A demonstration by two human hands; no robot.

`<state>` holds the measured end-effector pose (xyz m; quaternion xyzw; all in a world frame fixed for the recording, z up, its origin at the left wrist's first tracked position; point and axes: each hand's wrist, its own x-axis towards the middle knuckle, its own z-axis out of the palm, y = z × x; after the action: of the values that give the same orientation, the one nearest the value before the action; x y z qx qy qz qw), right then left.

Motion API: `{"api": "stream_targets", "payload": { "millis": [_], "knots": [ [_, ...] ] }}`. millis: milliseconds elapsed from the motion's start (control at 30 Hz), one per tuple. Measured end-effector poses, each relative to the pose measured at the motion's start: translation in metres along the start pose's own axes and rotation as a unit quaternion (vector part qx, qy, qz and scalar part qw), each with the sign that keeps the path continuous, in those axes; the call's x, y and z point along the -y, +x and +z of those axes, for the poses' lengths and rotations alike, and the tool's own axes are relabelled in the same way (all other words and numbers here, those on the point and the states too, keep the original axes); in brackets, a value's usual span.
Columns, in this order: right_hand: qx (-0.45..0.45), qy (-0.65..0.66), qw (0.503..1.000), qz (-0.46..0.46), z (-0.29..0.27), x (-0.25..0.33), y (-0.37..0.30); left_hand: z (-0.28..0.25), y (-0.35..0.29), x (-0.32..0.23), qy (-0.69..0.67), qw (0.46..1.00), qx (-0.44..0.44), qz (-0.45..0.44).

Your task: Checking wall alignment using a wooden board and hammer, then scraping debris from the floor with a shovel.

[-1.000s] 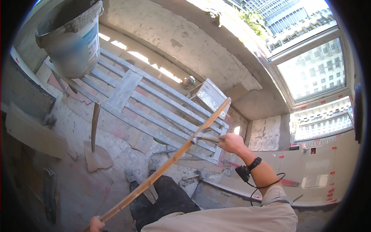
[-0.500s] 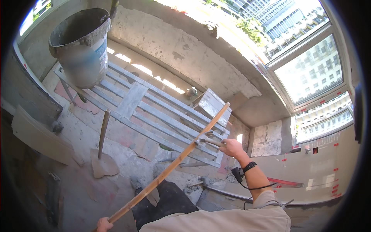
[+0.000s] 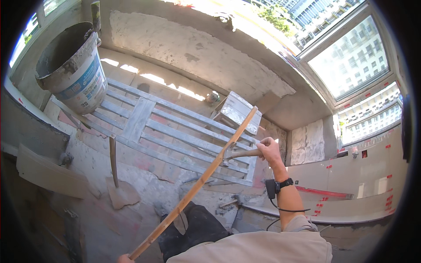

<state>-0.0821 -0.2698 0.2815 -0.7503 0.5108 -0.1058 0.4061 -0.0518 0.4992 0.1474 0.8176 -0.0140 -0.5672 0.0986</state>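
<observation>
A long wooden strip (image 3: 193, 193) slants from the lower left up toward the far right, across a grey slatted metal platform (image 3: 144, 118). At its lower end my left hand (image 3: 125, 259) is closed around it, mostly cut off by the picture's edge. My right hand (image 3: 269, 150) grips a claw hammer (image 3: 245, 153) by the end of its handle. The hammer's head is against or right beside the strip's upper half; I cannot tell whether a nail sits there. A dark device is strapped to my right wrist.
A plaster-crusted bucket (image 3: 81, 81) stands on the platform's left end. Behind the right end is a whitish wooden box (image 3: 237, 111). A shovel (image 3: 120, 193) lies at left among floor debris. A curved board (image 3: 48, 173) lies farther left. Windows (image 3: 351, 61) line the right.
The view has shifted a little. My right hand has moved slightly up and right with the hammer, whose claws have turned against the strip. My left hand still holds the strip's lower end.
</observation>
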Motion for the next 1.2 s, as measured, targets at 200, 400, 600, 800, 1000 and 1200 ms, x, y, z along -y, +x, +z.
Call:
{"api": "stream_targets", "payload": {
  "millis": [200,400,600,800,1000,1200],
  "knots": [
    [-0.205,0.045,0.955,-0.211,0.044,-0.022,-0.054,0.004,0.018,0.022,0.014,1.0,0.005,-0.004],
    [-0.241,0.165,0.924,-0.246,0.057,-0.032,-0.017,-0.003,0.026,0.031,-0.004,1.0,0.026,-0.007],
    [-0.069,0.39,0.885,-0.245,0.099,0.005,-0.003,-0.004,0.027,0.033,-0.013,0.999,0.042,-0.006],
    [-0.22,0.447,0.865,-0.058,0.071,0.022,0.035,-0.002,0.019,0.022,0.003,1.0,0.023,-0.007],
    [-0.218,0.438,0.871,0.032,0.072,0.005,0.066,-0.013,0.005,-0.013,0.018,0.999,0.032,-0.009],
    [-0.206,0.425,0.882,0.0,0.073,0.006,0.079,-0.011,0.016,0.003,-0.007,0.998,0.055,-0.018]
  ]
}}
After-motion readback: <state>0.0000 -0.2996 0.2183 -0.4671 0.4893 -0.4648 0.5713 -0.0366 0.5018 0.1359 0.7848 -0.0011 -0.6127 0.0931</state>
